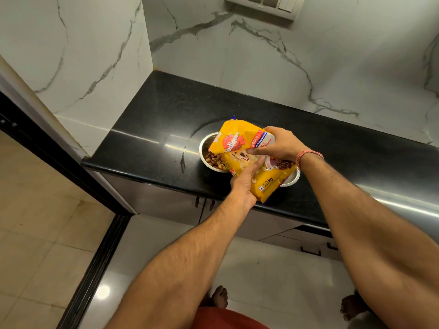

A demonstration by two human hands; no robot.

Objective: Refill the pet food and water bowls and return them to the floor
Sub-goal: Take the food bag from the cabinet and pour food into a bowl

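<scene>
While tilted over the steel bowl (206, 148) of kibble (215, 161) on the black counter (152, 129), the yellow food bag (247, 153) is gripped by both hands: left hand (244, 184) near, right hand (278, 144) far.

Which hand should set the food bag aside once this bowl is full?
Probably right: the right hand grips the bag from above, on the open counter side. The left hand only supports underneath.
</scene>
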